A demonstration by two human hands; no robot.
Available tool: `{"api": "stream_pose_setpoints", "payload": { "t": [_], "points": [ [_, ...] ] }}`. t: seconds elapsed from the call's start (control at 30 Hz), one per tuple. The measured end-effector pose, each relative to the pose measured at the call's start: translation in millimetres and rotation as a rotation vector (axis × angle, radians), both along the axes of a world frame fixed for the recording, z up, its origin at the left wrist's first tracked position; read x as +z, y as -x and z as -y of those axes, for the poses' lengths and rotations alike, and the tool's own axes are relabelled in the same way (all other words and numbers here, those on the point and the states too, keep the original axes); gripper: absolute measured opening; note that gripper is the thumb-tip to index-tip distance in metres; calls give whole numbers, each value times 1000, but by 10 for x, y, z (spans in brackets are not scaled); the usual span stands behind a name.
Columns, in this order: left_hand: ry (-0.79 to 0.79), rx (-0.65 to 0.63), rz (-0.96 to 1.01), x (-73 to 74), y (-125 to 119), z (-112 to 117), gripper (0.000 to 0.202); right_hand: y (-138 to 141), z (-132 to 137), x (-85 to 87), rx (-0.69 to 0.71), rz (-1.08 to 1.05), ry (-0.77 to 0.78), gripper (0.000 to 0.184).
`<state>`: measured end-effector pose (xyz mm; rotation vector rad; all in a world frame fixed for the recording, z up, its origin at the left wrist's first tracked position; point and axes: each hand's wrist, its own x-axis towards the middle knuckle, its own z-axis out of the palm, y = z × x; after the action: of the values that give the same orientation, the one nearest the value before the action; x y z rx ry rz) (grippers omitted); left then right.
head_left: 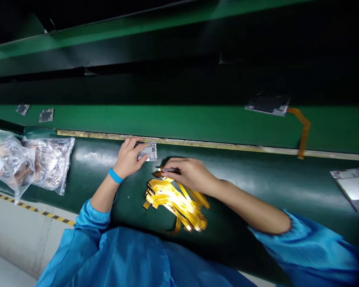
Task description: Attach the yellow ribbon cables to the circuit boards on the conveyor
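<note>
My left hand (129,158), a blue band at its wrist, is closed on a small silver circuit board module (152,151) resting on the dark green mat near its back edge. Thumb and fingers grip the module's left side and hide part of it. Just to the right, my right hand (191,172) pinches a slim dark pen-like tool (169,170), its pale tip pointing left. Under and in front of that hand lies a loose pile of orange flex cables (176,199) with dark connector ends. Whether the right fingers also touch a cable is hidden.
Clear plastic bags (52,163) of parts lie at left. Behind a raised pale strip (197,143), a green belt (173,119) carries small modules (46,115) at left and a module (267,104) with an orange flex cable at right. Another module (354,187) lies far right.
</note>
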<state>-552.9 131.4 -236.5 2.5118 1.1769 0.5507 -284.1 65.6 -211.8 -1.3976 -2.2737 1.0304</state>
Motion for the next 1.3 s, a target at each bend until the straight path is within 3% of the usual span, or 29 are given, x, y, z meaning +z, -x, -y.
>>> {"api": "stream_pose_setpoints", "payload": {
  "t": [0.23, 0.4, 0.5, 0.6, 0.73, 1.07, 1.3],
  "points": [
    [-14, -23, -74, 140, -31, -33, 29, 10, 30, -17, -62, 23, -53, 22],
    [6, -220, -178, 279, -123, -144, 28, -26, 65, 0, -87, -125, -90, 31],
    [35, -362, -225, 317, -204, -253, 33, -37, 52, 64, -148, -237, -11, 40],
    [54, -436, -268, 326, -267, -347, 34, -48, 23, 134, -217, -357, 182, 55],
    [55, -464, -293, 312, -290, -408, 28, -93, -15, 152, -316, -415, 342, 66],
    [36, -470, -318, 242, -310, -452, 31, -151, -116, 190, -361, -465, 410, 70],
    [29, -448, -277, 207, -284, -454, 29, -62, -166, 98, -432, -417, 385, 66]
  ]
}}
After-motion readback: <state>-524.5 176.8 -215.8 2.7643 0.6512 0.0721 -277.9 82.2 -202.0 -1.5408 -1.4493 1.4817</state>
